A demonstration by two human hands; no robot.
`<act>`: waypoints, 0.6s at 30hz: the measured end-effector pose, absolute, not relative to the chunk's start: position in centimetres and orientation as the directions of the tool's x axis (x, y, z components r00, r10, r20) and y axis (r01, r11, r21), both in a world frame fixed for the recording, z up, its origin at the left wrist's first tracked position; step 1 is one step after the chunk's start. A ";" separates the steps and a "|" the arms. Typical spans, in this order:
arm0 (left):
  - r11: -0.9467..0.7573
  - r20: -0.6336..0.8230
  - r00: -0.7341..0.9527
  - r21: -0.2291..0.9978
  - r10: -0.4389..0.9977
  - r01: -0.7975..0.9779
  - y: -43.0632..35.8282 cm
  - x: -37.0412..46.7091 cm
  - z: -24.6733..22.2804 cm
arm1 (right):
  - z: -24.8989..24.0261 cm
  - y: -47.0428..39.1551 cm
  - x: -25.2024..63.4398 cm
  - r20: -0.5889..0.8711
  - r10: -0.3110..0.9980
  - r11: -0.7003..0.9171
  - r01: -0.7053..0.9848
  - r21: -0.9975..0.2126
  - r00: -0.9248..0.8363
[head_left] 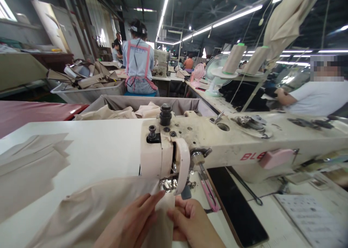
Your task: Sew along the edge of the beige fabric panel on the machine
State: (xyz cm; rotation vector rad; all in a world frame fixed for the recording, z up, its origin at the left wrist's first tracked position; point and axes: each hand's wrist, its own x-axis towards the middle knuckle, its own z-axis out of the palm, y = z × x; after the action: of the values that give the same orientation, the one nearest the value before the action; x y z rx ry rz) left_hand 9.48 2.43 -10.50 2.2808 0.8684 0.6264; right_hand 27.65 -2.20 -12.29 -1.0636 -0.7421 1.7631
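A beige piece of fabric (108, 197) lies on the white table, its right edge under the presser foot area of the sewing machine (163, 150). My left hand (136, 219) rests flat on this fabric with fingers stretched toward the needle area. Right of it, my right hand (190, 219) pinches the fabric's right edge between thumb and fingers, just in front of the machine head. The needle itself is hidden behind the white guard.
Stacked beige pieces (32, 168) lie at the left. A black phone (236, 204), pink-handled snips (208, 193) and a paper sheet (310, 219) lie right of my hands. Behind the machine stands a fabric-filled bin (179, 102). Co-workers sit ahead and at right.
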 end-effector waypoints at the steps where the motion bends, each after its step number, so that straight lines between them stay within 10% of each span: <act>1: -0.576 0.168 0.683 0.696 0.711 0.429 2.9 9.9 -10.2 | -12.3 -2.1 27.6 -0.352 0.917 -0.398 -0.375 -0.837 -0.187; 12: -0.385 0.001 0.636 0.797 0.772 0.466 5.9 11.9 -10.0 | -12.7 -2.3 27.3 -0.319 0.944 -0.330 -0.176 -0.928 -0.086; 15: -0.356 0.000 0.573 0.784 0.820 0.509 5.9 11.9 -10.0 | -13.3 -3.7 26.7 -0.070 0.996 -0.079 0.249 -0.965 0.048; 18: -0.309 -0.008 0.491 0.767 0.871 0.562 5.9 12.2 -9.9 | -13.8 -5.0 26.4 0.305 0.951 0.237 0.731 -0.640 -0.042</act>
State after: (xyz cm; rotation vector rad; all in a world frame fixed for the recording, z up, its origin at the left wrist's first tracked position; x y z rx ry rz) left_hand 12.15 5.94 -9.93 2.0069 1.1776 0.5408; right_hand 26.36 -4.98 -13.79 -1.5471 -1.8244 0.4073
